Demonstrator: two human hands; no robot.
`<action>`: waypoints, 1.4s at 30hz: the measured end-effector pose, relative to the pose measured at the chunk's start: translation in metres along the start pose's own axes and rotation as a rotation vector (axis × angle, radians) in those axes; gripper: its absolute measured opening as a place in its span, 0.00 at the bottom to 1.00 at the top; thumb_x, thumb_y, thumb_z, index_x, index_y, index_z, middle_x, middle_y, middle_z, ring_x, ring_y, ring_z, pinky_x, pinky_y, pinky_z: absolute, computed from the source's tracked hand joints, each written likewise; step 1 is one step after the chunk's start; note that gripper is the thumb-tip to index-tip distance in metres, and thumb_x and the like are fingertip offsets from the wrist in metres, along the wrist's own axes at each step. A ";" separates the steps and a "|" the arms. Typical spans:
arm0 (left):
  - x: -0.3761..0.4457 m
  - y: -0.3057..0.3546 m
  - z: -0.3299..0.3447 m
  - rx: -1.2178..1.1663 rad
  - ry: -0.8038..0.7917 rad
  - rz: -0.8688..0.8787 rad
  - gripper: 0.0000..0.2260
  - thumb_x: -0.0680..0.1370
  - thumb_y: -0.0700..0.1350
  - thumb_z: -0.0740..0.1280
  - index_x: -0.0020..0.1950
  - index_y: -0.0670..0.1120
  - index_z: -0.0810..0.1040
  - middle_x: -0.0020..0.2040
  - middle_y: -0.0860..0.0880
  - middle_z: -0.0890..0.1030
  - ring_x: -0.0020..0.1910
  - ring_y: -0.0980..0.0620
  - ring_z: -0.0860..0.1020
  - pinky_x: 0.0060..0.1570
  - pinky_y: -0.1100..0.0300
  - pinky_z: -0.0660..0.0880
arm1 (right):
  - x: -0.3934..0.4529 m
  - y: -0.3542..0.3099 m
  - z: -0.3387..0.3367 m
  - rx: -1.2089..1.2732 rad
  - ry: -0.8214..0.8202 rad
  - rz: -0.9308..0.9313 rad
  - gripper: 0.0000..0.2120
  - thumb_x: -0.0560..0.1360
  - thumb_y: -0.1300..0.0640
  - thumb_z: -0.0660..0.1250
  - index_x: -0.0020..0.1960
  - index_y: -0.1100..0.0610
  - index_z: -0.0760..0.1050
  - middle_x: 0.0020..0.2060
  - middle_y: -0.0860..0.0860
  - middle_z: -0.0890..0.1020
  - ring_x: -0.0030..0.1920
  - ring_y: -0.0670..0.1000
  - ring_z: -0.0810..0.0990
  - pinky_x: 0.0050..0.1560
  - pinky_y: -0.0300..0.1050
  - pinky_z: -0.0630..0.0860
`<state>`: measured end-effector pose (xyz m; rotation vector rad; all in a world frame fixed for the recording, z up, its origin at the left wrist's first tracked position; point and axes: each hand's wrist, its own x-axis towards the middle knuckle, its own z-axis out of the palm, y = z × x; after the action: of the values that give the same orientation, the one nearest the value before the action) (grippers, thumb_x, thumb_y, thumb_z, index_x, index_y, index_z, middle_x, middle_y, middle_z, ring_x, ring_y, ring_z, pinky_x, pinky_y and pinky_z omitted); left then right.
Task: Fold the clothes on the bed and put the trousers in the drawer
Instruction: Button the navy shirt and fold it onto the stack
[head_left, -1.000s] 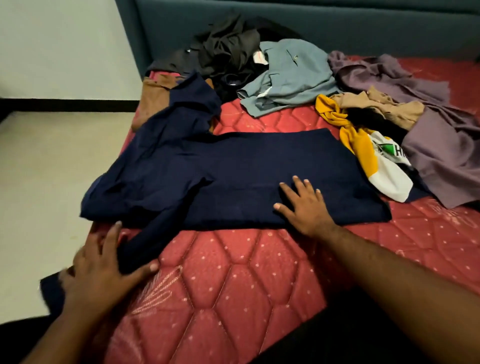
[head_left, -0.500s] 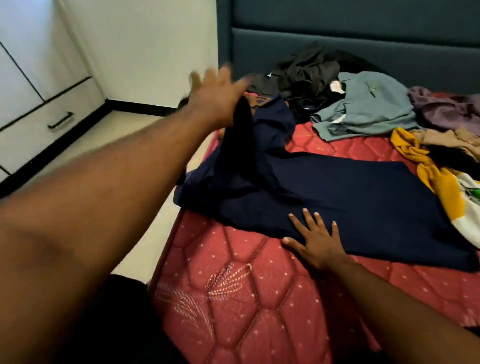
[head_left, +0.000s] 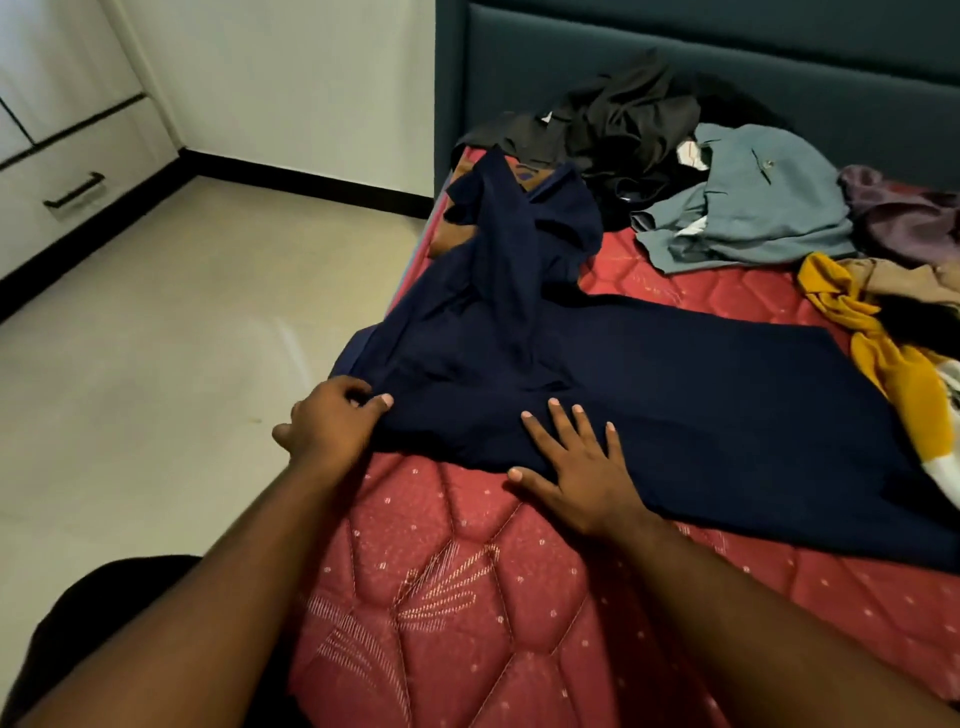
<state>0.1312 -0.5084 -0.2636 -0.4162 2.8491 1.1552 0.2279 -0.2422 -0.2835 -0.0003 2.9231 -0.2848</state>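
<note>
Navy trousers (head_left: 675, 395) are lying spread across the red mattress (head_left: 467, 597), one leg flopping up toward the headboard (head_left: 727, 47). Left hand (head_left: 327, 421) is pinching the trousers' edge at the mattress side, fingers curled on fabric. Right hand (head_left: 576, 467) is pressing flat on the trousers, fingers straight and spread. Drawer (head_left: 78, 192) is sitting closed at far left, black handle showing, contents hidden. Black (head_left: 623, 119), grey-blue (head_left: 753, 208), purple (head_left: 904, 218) and yellow (head_left: 883, 358) clothes are piling up near the headboard. No readable writing anywhere
</note>
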 end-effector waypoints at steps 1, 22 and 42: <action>0.004 -0.003 -0.003 -0.083 -0.049 -0.050 0.13 0.69 0.59 0.75 0.47 0.52 0.82 0.46 0.53 0.84 0.52 0.46 0.80 0.61 0.46 0.66 | 0.001 0.000 0.003 -0.027 0.012 -0.006 0.43 0.65 0.20 0.33 0.76 0.36 0.38 0.78 0.45 0.39 0.77 0.50 0.36 0.74 0.60 0.34; -0.009 -0.030 -0.019 -0.444 0.040 0.063 0.17 0.70 0.42 0.78 0.54 0.49 0.75 0.34 0.44 0.78 0.26 0.48 0.78 0.31 0.60 0.75 | -0.036 0.010 0.013 -0.309 0.174 -0.183 0.28 0.69 0.64 0.55 0.68 0.59 0.72 0.64 0.55 0.78 0.63 0.58 0.78 0.64 0.55 0.69; -0.088 -0.009 0.058 0.597 -0.236 0.795 0.29 0.78 0.64 0.39 0.77 0.60 0.58 0.80 0.56 0.56 0.79 0.47 0.48 0.72 0.40 0.34 | -0.062 0.004 0.021 -0.103 0.135 -0.018 0.31 0.77 0.48 0.39 0.79 0.54 0.51 0.78 0.50 0.54 0.78 0.53 0.51 0.76 0.49 0.43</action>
<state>0.2144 -0.4540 -0.2999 0.8700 2.9704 0.2647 0.2929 -0.2406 -0.2918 -0.0231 3.0702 -0.1423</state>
